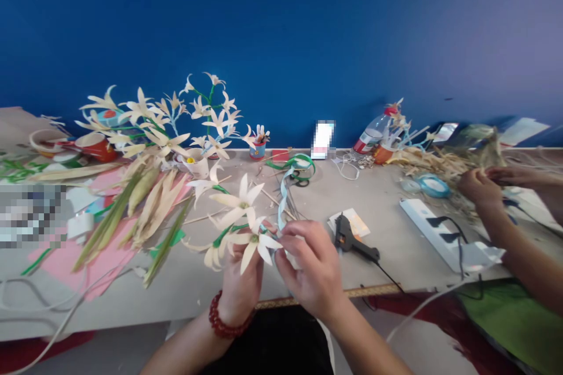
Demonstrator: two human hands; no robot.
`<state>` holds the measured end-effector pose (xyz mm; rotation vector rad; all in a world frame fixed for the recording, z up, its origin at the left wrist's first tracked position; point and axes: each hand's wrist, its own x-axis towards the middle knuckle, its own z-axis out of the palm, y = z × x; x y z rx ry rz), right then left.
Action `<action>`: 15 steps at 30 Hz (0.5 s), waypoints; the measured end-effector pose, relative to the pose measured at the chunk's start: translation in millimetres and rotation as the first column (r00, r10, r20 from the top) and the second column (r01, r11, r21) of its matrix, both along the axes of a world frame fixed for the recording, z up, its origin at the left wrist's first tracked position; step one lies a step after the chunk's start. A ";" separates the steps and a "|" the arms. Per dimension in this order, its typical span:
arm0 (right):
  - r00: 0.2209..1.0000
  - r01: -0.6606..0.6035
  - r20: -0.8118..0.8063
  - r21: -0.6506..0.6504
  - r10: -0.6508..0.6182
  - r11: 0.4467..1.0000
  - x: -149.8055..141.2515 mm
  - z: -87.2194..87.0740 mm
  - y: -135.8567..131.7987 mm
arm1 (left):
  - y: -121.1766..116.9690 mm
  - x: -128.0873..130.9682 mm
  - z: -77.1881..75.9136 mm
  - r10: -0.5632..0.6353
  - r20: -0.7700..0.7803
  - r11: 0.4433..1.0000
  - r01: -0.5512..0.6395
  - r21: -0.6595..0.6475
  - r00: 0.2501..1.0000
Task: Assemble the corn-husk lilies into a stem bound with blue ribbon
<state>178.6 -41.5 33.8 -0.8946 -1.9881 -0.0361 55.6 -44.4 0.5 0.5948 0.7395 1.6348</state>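
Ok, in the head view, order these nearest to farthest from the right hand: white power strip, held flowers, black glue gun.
1. Held flowers: just left of the right hand.
2. Black glue gun: to its right.
3. White power strip: farther right.

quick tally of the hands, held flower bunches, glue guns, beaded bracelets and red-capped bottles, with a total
Left hand and right hand of the wearer: 2
Co-worker's hands: 2
Held flower bunch: 1
Glue gun: 1
Beaded bracelet: 1
Red-capped bottle: 1
Total: 8
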 end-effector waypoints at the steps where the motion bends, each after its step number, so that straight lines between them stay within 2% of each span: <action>1: 1.000 0.007 0.017 0.017 -0.007 1.000 -0.4 0.1 0.4 | 0.2 0.1 -0.5 -0.010 0.000 1.000 0.010 0.004 1.000; 8: 0.999 -0.020 -0.043 -0.010 0.020 1.000 -0.6 -2.7 1.2 | -3.0 -1.3 -2.6 -0.043 -0.037 0.998 0.041 -0.051 0.998; 15: 0.997 -0.031 -0.064 0.017 0.032 0.999 -1.1 0.6 -1.6 | -3.1 -2.7 4.3 -0.083 -0.010 0.996 0.083 -0.017 0.996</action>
